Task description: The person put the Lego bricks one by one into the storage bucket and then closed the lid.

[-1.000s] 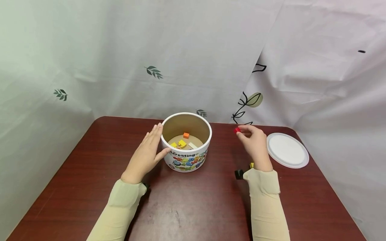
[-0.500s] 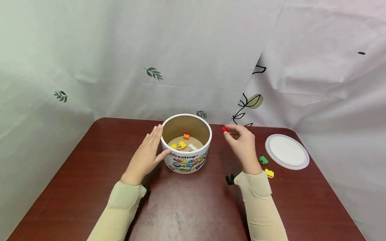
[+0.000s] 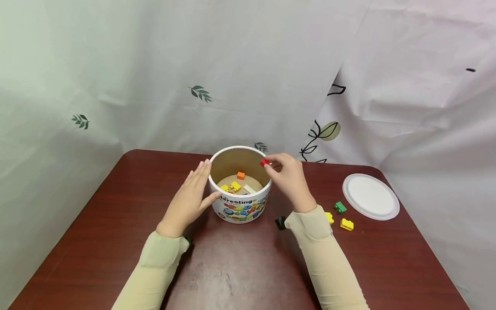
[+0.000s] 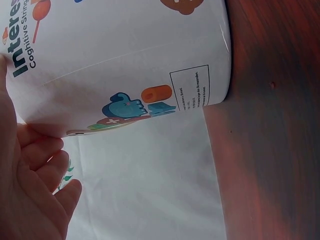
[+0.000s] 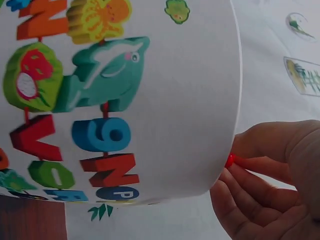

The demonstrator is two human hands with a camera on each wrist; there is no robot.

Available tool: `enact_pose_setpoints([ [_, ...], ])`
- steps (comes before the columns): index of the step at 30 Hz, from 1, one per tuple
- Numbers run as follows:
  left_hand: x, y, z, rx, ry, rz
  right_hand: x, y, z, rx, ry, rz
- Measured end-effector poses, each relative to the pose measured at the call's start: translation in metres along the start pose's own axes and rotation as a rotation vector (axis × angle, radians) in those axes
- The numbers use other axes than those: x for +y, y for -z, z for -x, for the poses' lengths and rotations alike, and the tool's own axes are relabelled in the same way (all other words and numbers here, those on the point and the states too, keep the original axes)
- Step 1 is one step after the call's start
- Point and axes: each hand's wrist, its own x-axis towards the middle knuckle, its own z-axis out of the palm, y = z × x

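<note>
A round white tub (image 3: 240, 211) with colourful printed pictures stands on the table, its top uncovered. Inside lie an orange brick (image 3: 241, 175), a yellow brick (image 3: 235, 186), a white brick (image 3: 249, 189) and a few others. My left hand (image 3: 187, 200) rests against the tub's left side, fingers straight and thumb at the front rim. Between thumb and fingertips my right hand (image 3: 288, 178) pinches a small red toy brick (image 3: 264, 162) at the tub's right rim. In the right wrist view the tub wall hides most of that red brick.
Right of the tub, a green brick (image 3: 340, 207) and a yellow brick (image 3: 346, 224) lie on the dark red table (image 3: 248, 275). Another yellow brick (image 3: 329, 217) is partly covered by the right sleeve. A round white lid (image 3: 370, 197) lies near the right edge. Pale cloth hangs behind.
My right hand has carried the red brick leftward from beside the lid to the tub's rim, uncovering the green and yellow bricks. The left hand has stayed at the tub.
</note>
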Motion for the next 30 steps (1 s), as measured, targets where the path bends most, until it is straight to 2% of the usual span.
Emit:
enact_pose_setpoints([
  [7,-0.001,0.003,0.0,0.007,-0.005,-0.003,-0.002,-0.003,-0.011,-0.018,0.02,0.053],
  [16,-0.001,0.005,0.002,0.005,0.01,-0.005,0.005,0.001,-0.005,0.013,0.023,0.04],
  [24,0.002,0.0,-0.001,0.003,-0.004,0.006,0.015,0.025,0.013,0.017,0.06,0.071],
  [30,0.002,0.001,-0.001,0.01,-0.012,0.0,0.034,0.05,0.026,-0.037,0.077,0.124],
])
